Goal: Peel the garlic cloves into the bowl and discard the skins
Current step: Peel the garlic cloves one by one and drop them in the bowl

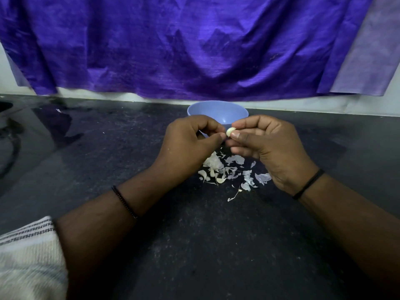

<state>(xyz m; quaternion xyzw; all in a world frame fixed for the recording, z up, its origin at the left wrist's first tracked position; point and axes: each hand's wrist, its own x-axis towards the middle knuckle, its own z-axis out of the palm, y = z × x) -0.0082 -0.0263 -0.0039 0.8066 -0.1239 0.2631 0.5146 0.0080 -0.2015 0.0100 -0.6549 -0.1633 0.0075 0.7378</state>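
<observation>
Right hand (268,146) pinches the garlic clove (230,132) at its fingertips; left hand (190,144) nips at its end, apparently stripping skin. Bowl (216,111) sits just beyond the fingers for dropping; skins (233,169) lie below them.

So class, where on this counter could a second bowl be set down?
Bare dark counter lies between the forearms, and right of the right hand. Left of the left hand is bare too. It is crowded under the hands: garlic skins before the blue bowl.

Dim, cool light; soft sheen on the bench (65,135) at left; wide-angle bending at edges; slightly soft focus.
</observation>
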